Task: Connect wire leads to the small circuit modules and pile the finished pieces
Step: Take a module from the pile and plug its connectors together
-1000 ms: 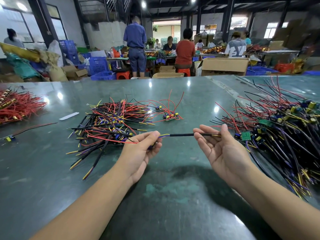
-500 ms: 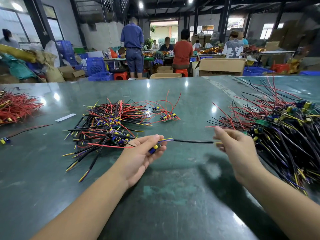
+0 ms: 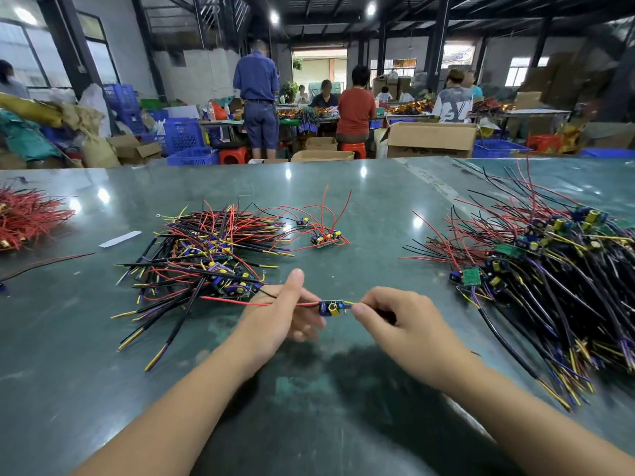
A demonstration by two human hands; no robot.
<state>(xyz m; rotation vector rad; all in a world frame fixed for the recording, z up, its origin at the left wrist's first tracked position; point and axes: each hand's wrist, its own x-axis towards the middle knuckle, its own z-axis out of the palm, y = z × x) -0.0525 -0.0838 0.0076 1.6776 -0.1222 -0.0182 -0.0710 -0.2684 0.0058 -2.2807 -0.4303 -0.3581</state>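
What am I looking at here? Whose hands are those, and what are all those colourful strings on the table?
The picture comes from a camera worn on a person's head, looking down at their own two hands. The left hand and right hand together hold a tiny circuit module with a red wire on it. The strings are wires. On the green table lie a wire pile on the left, a bigger pile of modules with wires on the right, and a few modules farther back. Other people work behind.

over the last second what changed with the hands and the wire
The right hand slid in along the black wire toward the left hand, closing the gap; both now pinch at the small module, the wire mostly hidden. The piles and table stayed put.
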